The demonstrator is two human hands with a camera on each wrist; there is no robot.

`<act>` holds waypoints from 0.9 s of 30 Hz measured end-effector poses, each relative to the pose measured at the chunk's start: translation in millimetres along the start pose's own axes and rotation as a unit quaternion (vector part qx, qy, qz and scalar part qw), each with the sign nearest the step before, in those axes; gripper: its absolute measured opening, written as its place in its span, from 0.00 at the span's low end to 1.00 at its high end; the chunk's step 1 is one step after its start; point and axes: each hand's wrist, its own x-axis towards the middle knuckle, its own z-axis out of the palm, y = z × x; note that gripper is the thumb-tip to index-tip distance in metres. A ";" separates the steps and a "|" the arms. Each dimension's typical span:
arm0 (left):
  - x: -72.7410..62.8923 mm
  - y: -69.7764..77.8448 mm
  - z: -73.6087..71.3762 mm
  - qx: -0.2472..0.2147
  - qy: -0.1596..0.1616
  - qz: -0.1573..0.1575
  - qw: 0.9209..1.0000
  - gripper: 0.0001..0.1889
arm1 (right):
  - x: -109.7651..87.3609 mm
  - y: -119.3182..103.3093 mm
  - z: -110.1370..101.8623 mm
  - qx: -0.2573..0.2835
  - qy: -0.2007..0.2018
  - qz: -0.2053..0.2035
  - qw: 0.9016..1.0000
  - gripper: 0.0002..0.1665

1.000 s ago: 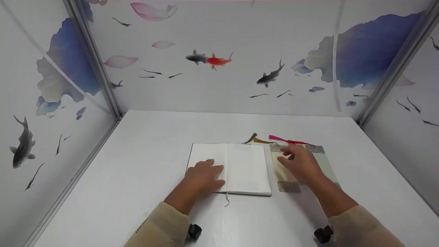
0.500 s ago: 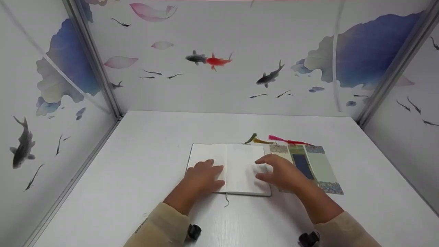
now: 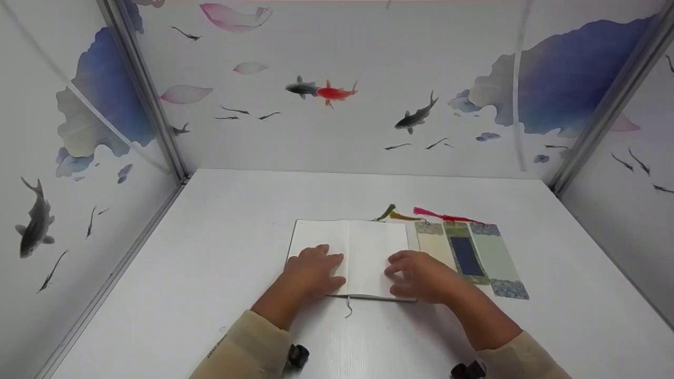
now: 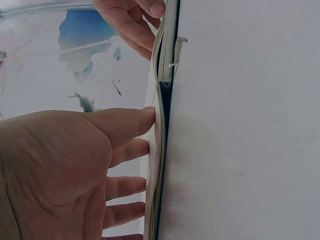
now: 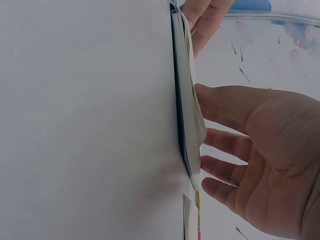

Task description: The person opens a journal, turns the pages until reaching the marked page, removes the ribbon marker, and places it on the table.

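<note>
A notebook [image 3: 371, 242] lies spread on the white table, blank pages up, its ribbon marker [image 3: 348, 308] trailing from the near edge. My left hand [image 3: 313, 271] rests on the left page with fingers spread. On the right page, the fingertips of my right hand [image 3: 424, 276] touch near the outer edge, slightly bent. The right wrist view shows its thumb and fingers against the page stack [image 5: 187, 100], the top pages bulging a little. From the left wrist, the dark cover [image 4: 165, 115] appears beneath the pages, and the left fingers press down without curling.
Right of the notebook lie three tasselled bookmarks: a beige one [image 3: 434, 243] partly covered by my right hand, a green one with a dark blue panel [image 3: 466, 255], and a pale one [image 3: 500, 258]. Green, yellow and red tassels [image 3: 447, 217] point away. Painted walls [image 3: 337, 137] enclose the table.
My right hand has come left from over the bookmarks and down onto the right page, uncovering the middle and right bookmarks. The left hand stays put.
</note>
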 end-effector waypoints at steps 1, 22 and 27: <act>-0.3 0.0 -0.1 0.000 0.000 -0.001 1.000 0.33 | -0.2 -0.6 0.0 -0.007 -0.003 -0.001 1.000 0.20; 1.5 -0.3 2.2 -0.001 0.013 0.008 1.000 0.33 | -4.0 -1.3 -5.9 -0.034 -0.024 -0.005 0.999 0.16; 3.2 0.4 3.0 0.003 0.016 0.010 1.000 0.37 | -5.8 0.9 -5.6 -0.010 0.005 0.006 1.000 0.16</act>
